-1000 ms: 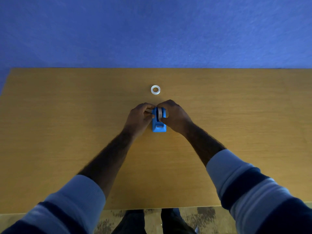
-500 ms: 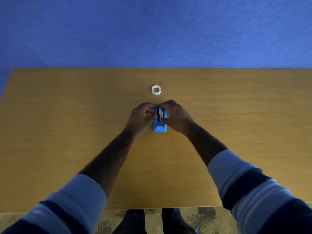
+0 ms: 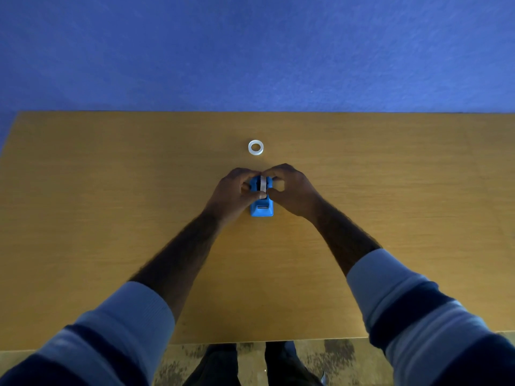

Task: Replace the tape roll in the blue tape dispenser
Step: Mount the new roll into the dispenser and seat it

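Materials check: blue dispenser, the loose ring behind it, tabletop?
Dispenser: looks like moulded plastic, uniform saturated blue, smooth. Loose ring: whitish, translucent-looking, probably a tape roll or bare core; too small to tell. Tabletop: wood-grain finish with a faint sheen, possibly laminate.

Left hand (image 3: 237, 192) and right hand (image 3: 292, 189): bare, no rings, watch or gloves visible. Both forearms bare and hairy, uncovered from wrist to mid-forearm. Left sleeve (image 3: 111, 330), lower left of frame: knit, pushed up, light blue-grey cuff, then alternating dark navy and pale bands. Right sleeve (image 3: 418, 310), lower right: same striped pattern. Dark trousers (image 3: 250, 366) show at bottom centre; footwear unclear.
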